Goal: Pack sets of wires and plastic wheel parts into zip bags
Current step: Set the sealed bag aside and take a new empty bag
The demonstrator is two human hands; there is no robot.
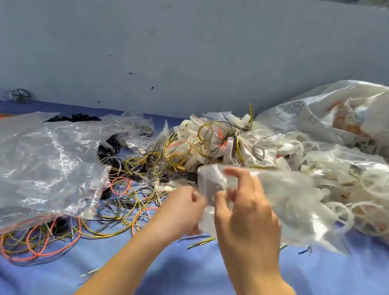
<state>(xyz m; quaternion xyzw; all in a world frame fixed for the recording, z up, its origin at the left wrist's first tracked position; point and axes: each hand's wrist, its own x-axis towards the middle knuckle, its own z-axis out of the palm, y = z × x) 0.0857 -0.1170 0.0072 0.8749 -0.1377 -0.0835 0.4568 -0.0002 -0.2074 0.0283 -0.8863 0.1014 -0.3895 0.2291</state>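
Head view: at worktop (197,277) centre, the left hand (182,209) and right hand (246,215) both pinch the left end of a zip bag (287,198) stretching rightward, with loose wires (124,195) just left, nearest the left hand.

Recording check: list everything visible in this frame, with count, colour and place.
small zip bag: one, clear, centre, in both hands
empty zip bags: a stack, clear with red strips, left
loose wires: many, yellow, orange, black, centre-left
filled bags: a pile, clear, wheels and wires inside, centre back
large sacks: two, clear, white wheel parts inside, right
black parts: a heap, behind the stack
cloth: one, blue, underneath
wall: one, grey-blue, behind
left hand: one, pinches the bag
right hand: one, pinches the bag
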